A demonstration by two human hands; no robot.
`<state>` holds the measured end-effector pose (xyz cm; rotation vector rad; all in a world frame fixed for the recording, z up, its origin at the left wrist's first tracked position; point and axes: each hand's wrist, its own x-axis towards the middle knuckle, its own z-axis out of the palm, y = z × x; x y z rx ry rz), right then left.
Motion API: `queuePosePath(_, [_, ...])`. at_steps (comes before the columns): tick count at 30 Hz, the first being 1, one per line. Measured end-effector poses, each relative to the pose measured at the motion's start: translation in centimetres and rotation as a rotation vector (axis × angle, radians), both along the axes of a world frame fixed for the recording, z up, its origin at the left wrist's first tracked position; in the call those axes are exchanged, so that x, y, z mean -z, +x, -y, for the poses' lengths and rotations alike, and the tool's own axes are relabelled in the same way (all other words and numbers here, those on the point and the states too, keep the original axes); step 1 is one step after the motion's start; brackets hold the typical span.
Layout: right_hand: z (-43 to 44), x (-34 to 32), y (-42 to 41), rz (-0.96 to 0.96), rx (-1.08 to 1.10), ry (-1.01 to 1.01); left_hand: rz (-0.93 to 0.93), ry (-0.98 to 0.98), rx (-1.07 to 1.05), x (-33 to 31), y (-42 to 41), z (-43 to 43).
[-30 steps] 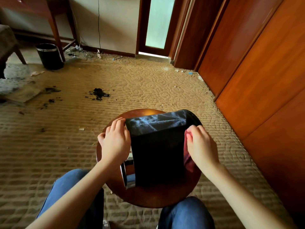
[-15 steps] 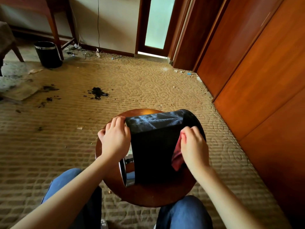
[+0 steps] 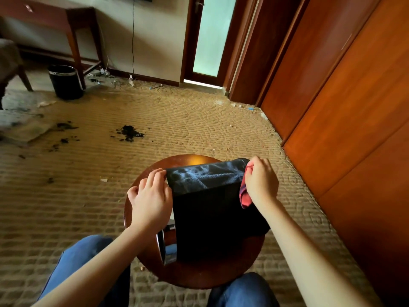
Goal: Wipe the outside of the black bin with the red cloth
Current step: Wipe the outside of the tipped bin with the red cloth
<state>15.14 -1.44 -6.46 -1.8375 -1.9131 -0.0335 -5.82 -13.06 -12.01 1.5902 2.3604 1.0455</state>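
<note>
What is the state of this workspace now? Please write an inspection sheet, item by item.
Surface: round wooden stool, carrying the bin.
Job's things: black bin lies on its side on the stool, metal rim toward the person; red cloth is against its right side.
Clutter: dark debris and small scraps on the carpet; second bin upright beside the desk.
Hands: left hand rests on the bin's left side; right hand grips the cloth.
Cables: one cable hangs down the far wall.
Surroundings: wooden panels on the right; glazed door ahead.
</note>
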Motion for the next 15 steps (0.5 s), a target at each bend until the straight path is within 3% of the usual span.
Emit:
queuePosePath(3, [3.9,2.3,-0.6,-0.09,-0.14,0.166,0.024,0.015,-0.013,-0.1,-0.3,-0.7])
queuePosePath(9, [8.4,5.0,0.1,0.008,-0.421,0.361,-0.012,-0.001,0.005,0.0,-0.5,-0.8])
queuePosePath(12, [5.4,3.4,0.5,0.081,-0.346,0.297,-0.02,-0.004,0.004,0.0,-0.3,-0.4])
queuePosePath(15, [0.6,0.8,0.7,0.006,-0.154,0.059,-0.031,0.0,0.011,0.1,0.0,0.1])
